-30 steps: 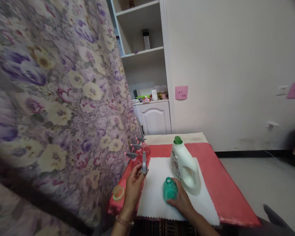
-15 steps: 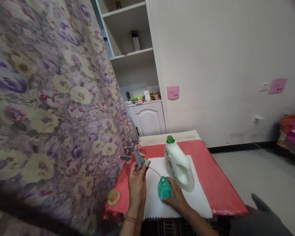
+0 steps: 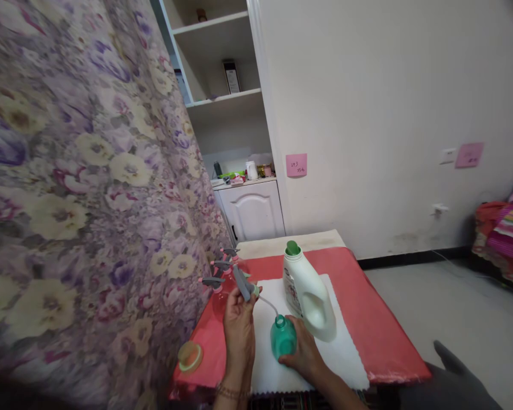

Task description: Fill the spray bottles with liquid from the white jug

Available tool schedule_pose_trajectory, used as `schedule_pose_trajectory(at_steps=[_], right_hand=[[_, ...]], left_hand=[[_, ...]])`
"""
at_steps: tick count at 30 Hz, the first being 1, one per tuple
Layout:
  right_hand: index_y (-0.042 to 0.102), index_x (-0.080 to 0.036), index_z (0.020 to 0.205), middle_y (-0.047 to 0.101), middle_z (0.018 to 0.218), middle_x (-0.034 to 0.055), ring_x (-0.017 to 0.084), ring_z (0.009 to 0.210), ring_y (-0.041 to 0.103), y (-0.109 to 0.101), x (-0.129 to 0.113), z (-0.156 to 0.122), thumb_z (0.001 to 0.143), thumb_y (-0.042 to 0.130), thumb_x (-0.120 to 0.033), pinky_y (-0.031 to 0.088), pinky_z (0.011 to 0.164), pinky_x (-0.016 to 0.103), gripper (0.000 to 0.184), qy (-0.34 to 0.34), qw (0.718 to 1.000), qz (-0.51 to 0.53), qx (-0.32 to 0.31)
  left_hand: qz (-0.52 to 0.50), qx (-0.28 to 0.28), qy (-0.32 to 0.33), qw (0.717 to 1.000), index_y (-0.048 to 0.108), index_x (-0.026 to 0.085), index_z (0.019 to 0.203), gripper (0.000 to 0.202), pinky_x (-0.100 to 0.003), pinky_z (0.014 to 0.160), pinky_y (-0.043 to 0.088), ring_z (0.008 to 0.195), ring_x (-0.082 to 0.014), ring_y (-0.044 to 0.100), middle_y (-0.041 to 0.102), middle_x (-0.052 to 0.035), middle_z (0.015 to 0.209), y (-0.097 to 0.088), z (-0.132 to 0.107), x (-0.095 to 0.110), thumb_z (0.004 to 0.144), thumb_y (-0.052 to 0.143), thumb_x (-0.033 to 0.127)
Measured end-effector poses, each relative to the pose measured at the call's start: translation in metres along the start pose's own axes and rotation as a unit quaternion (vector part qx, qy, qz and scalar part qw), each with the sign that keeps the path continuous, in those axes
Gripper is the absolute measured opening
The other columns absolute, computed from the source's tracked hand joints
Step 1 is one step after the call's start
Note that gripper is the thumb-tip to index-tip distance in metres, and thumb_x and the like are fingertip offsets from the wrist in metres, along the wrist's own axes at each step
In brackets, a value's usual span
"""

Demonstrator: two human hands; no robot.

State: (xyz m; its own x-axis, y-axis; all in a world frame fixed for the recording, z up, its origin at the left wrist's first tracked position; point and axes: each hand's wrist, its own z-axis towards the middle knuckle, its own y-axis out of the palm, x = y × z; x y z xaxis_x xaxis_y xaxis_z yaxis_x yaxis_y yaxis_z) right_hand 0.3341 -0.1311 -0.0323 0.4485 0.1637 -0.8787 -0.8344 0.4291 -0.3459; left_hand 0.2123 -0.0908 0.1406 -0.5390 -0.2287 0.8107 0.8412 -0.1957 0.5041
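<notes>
Left hand (image 3: pixel 239 324): pinched closed on a grey plastic trigger head (image 3: pixel 243 283).
Right hand (image 3: pixel 302 348): curled round a squat translucent green plastic bottle (image 3: pixel 283 340), toward the red tabletop's (image 3: pixel 380 324) near edge.
Thin pale tube (image 3: pixel 269 303): reaches the bottle mouth, inside or not unclear; its bend could spring it off the rim.
Big white plastic jug (image 3: pixel 310 296): just beyond the right hand; a sideways swing could topple it.
Left edge: crowded by pink translucent spray bottles (image 3: pixel 219 304); a careless forearm could brush the round yellowish cap (image 3: pixel 190 357) off the near-left corner.
Right edge: bare strip, room to move.
</notes>
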Motion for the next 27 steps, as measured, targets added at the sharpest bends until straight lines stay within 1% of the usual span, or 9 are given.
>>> schedule_pose_trajectory(at_steps=[3, 6, 8, 10, 13, 16, 21, 24, 27], right_hand=[[0.048, -0.023, 0.128, 0.059, 0.125, 0.009, 0.033, 0.116, 0.056, 0.0, -0.002, 0.0, 0.047, 0.079, -0.019, 0.043, 0.101, 0.042, 0.087, 0.007, 1.0, -0.003, -0.002], [0.048, -0.022, 0.128, 0.059, 0.124, 0.0093, 0.032, 0.116, 0.056, 0.0, -0.005, 0.001, 0.047, 0.078, -0.018, 0.043, 0.102, 0.042, 0.086, 0.013, 1.0, -0.006, -0.005], [0.047, -0.023, 0.127, 0.059, 0.123, 0.0086, 0.031, 0.116, 0.056, 0.0, -0.007, 0.001, 0.048, 0.076, -0.016, 0.043, 0.101, 0.042, 0.085, 0.014, 1.0, -0.007, -0.007], [0.047, -0.024, 0.127, 0.059, 0.122, 0.0081, 0.031, 0.115, 0.056, 0.0, -0.01, 0.002, 0.048, 0.075, -0.015, 0.044, 0.1, 0.043, 0.084, 0.015, 1.0, -0.008, -0.007], [0.047, -0.021, 0.126, 0.058, 0.124, 0.0102, 0.031, 0.115, 0.056, 0.0, -0.015, 0.003, 0.048, 0.073, -0.013, 0.044, 0.101, 0.043, 0.083, 0.015, 1.0, -0.007, -0.009], [0.046, -0.017, 0.127, 0.057, 0.125, 0.0131, 0.033, 0.117, 0.054, -0.001, -0.023, 0.002, 0.047, 0.071, -0.011, 0.042, 0.103, 0.043, 0.083, 0.015, 1.0, -0.005, -0.017], [0.041, -0.016, 0.133, 0.052, 0.129, 0.0134, 0.032, 0.122, 0.048, -0.009, -0.038, -0.012, 0.049, 0.066, -0.011, 0.037, 0.108, 0.043, 0.088, -0.008, 0.999, 0.002, -0.05], [0.039, -0.012, 0.135, 0.052, 0.128, 0.016, 0.033, 0.121, 0.047, -0.014, -0.043, -0.021, 0.05, 0.063, -0.013, 0.036, 0.108, 0.045, 0.088, -0.025, 0.998, -0.007, -0.064], [0.039, -0.008, 0.136, 0.054, 0.124, 0.0179, 0.035, 0.118, 0.049, -0.017, -0.044, -0.026, 0.052, 0.062, -0.015, 0.037, 0.107, 0.048, 0.087, -0.043, 0.996, -0.028, -0.07]], left_hand=[[0.041, -0.004, -0.013, 0.999, 0.063, 0.022, 0.098, 0.031, -0.029, 0.093, 0.049, 0.096, -0.0142, 0.066, 0.072, 0.0002, 0.098, -0.006, -0.006, -0.013, 0.071, 0.077, 0.029], [0.116, -0.023, -0.033, 0.992, 0.063, 0.022, 0.101, 0.032, -0.033, 0.094, 0.05, 0.102, -0.0192, 0.067, 0.073, -0.0043, 0.106, -0.018, -0.013, -0.031, 0.073, 0.075, 0.03], [0.154, -0.041, -0.054, 0.986, 0.065, 0.02, 0.101, 0.035, -0.034, 0.091, 0.052, 0.101, -0.0228, 0.068, 0.075, -0.0068, 0.104, -0.028, -0.018, -0.044, 0.069, 0.077, 0.032], [0.171, -0.054, -0.072, 0.981, 0.067, 0.019, 0.101, 0.041, -0.035, 0.087, 0.054, 0.099, -0.0256, 0.069, 0.076, -0.0084, 0.102, -0.038, -0.022, -0.057, 0.065, 0.079, 0.033], [0.195, -0.07, -0.081, 0.975, 0.071, 0.018, 0.098, 0.04, -0.035, 0.084, 0.055, 0.096, -0.0272, 0.07, 0.077, -0.0089, 0.1, -0.048, -0.025, -0.07, 0.062, 0.081, 0.034], [0.206, -0.074, -0.088, 0.972, 0.072, 0.019, 0.097, 0.038, -0.035, 0.084, 0.056, 0.096, -0.0278, 0.071, 0.078, -0.0088, 0.1, -0.05, -0.026, -0.071, 0.063, 0.08, 0.035], [0.189, -0.081, -0.103, 0.973, 0.072, 0.019, 0.098, 0.04, -0.034, 0.084, 0.056, 0.096, -0.0274, 0.071, 0.078, -0.0097, 0.101, -0.046, -0.032, -0.056, 0.063, 0.081, 0.037], [0.176, -0.07, -0.107, 0.976, 0.072, 0.018, 0.094, 0.041, -0.033, 0.085, 0.055, 0.095, -0.0268, 0.071, 0.078, -0.0098, 0.099, -0.046, -0.038, -0.051, 0.059, 0.084, 0.038], [0.174, -0.048, -0.111, 0.977, 0.072, 0.017, 0.088, 0.043, -0.032, 0.08, 0.055, 0.088, -0.0258, 0.071, 0.078, -0.0096, 0.091, -0.047, -0.044, -0.052, 0.053, 0.087, 0.037]])
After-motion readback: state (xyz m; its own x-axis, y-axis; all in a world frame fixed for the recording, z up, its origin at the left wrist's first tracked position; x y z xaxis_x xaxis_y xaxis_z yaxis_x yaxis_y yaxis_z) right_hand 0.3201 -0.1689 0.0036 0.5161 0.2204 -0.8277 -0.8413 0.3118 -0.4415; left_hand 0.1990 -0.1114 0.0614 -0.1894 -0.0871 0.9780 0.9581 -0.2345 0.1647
